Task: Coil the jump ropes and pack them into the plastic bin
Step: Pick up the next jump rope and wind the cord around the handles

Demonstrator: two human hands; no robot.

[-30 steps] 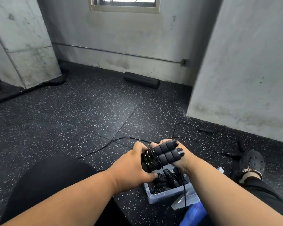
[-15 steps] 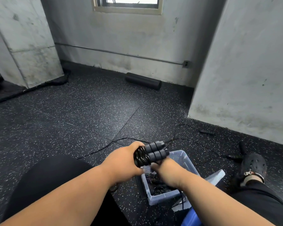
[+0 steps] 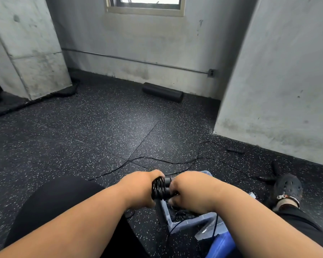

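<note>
A coiled black jump rope with two foam handles sits between my hands, just above the clear plastic bin. My left hand grips the coil's left side. My right hand grips the handles from the right and covers most of them. Inside the bin lie other coiled black ropes, mostly hidden by my right forearm. A loose black jump rope trails across the floor beyond the bin, with a handle near the right wall.
The bin's clear lid and a blue object lie by my right leg. My foot in a black clog rests at right. A black foam roller lies by the back wall. Concrete pillars stand left and right.
Both hands have lowered the coiled rope toward the bin. My right hand moved from under the handles to gripping over them, hiding most of them.
</note>
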